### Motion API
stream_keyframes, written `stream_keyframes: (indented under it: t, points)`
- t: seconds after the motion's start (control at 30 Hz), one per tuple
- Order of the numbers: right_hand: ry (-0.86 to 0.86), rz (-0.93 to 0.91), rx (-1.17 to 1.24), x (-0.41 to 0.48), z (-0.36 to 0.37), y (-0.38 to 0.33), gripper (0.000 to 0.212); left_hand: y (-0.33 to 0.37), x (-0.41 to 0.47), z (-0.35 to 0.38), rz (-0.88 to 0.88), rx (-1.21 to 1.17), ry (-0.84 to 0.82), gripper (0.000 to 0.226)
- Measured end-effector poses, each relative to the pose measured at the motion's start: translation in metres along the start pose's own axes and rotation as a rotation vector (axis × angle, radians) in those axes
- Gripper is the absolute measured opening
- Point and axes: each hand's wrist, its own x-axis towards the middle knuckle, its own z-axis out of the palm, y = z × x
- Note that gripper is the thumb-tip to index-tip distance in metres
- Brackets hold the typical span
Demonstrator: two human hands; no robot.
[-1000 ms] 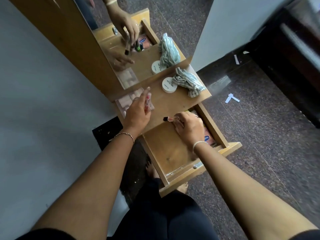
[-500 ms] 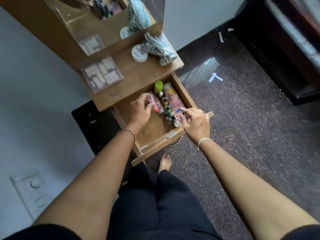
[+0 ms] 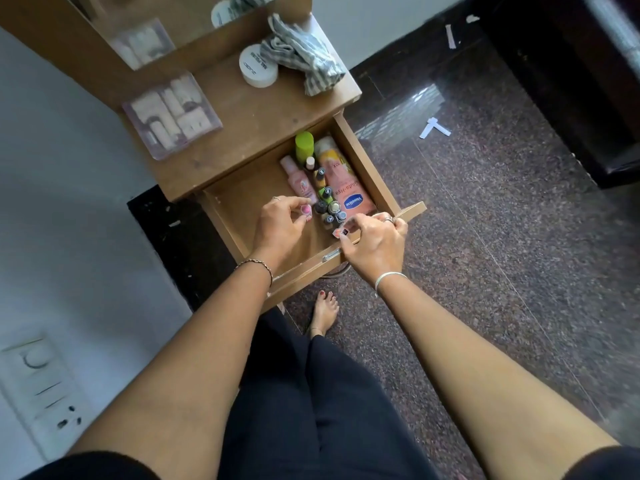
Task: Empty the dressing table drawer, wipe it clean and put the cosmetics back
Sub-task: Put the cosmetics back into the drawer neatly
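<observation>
Drawer (image 3: 242, 206) stands pulled out under the counter's front edge, cosmetics packed along its right wall. My left grip (image 3: 282, 226) pinches a pink-capped tube (image 3: 306, 210) just left of the nail polish bottles (image 3: 329, 211); my right grip (image 3: 375, 242) is clamped on a small bottle (image 3: 341, 232) at the drawer's front right corner, nearest that row's open end.

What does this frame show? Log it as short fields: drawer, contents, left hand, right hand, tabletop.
drawer: open, left half bare
contents: lotion bottle, green-capped bottle, pink tube, nail polish bottles, all along right side
left hand: holds small pink item
right hand: holds small bottle at front corner
tabletop: white jar, striped cloth, clear box
</observation>
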Motion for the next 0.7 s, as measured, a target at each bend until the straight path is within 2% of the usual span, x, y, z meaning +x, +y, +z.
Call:
stream_keyframes:
  t: [0.27,0.7]
  points:
    - [-0.024,0.020,0.031,0.003,0.013,-0.006,0.014,-0.009,0.011,0.016,-0.026,-0.030,-0.002,0.025]
    - [-0.082,0.055,-0.009,0.013,0.018,-0.010,0.015,-0.013,0.016,0.032,-0.024,-0.045,-0.048,0.024]
